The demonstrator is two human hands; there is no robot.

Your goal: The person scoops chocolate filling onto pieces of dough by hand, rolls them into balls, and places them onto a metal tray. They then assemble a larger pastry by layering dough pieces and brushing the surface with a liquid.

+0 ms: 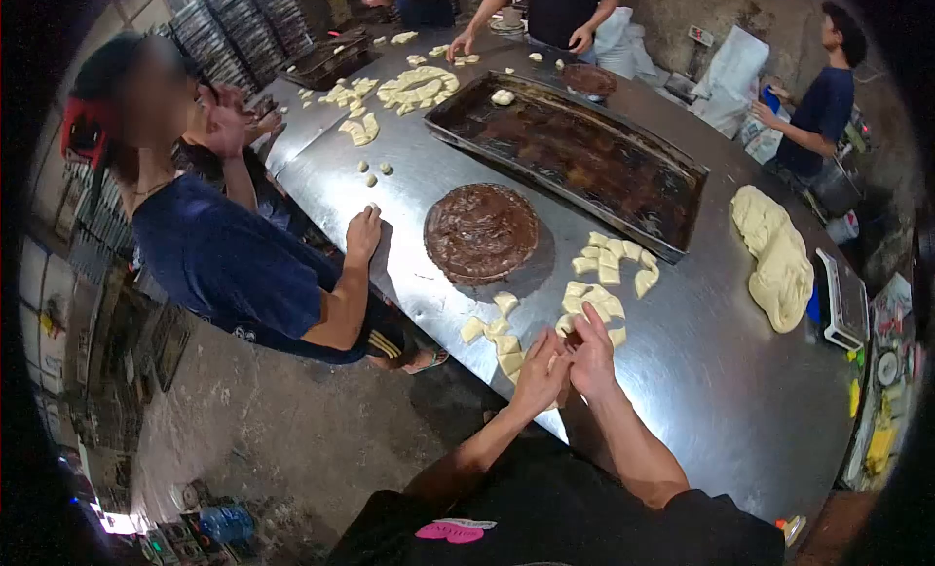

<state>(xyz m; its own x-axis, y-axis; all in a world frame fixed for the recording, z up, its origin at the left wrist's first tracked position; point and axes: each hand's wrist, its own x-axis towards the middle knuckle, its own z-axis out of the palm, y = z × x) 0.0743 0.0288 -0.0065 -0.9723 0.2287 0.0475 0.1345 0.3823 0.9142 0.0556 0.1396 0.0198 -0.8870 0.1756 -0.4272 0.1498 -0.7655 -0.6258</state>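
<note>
My left hand (541, 376) and my right hand (592, 357) meet over the near edge of the metal table. The left fingers are pressed together; the right hand is pinched against them, its upper fingers reaching out. Whatever lies between them is hidden. Cut dough pieces (609, 264) lie just beyond my hands, and more dough pieces (508, 344) are beside my left hand. Past them sits a round mound of dark brown filling (481, 233).
A large dark baking tray (584, 162) lies across the table (701, 391). A big dough lump (774, 254) and a scale (843, 298) are at the right. A co-worker in blue (234, 259) rests a hand on the table at left; other people stand farther back.
</note>
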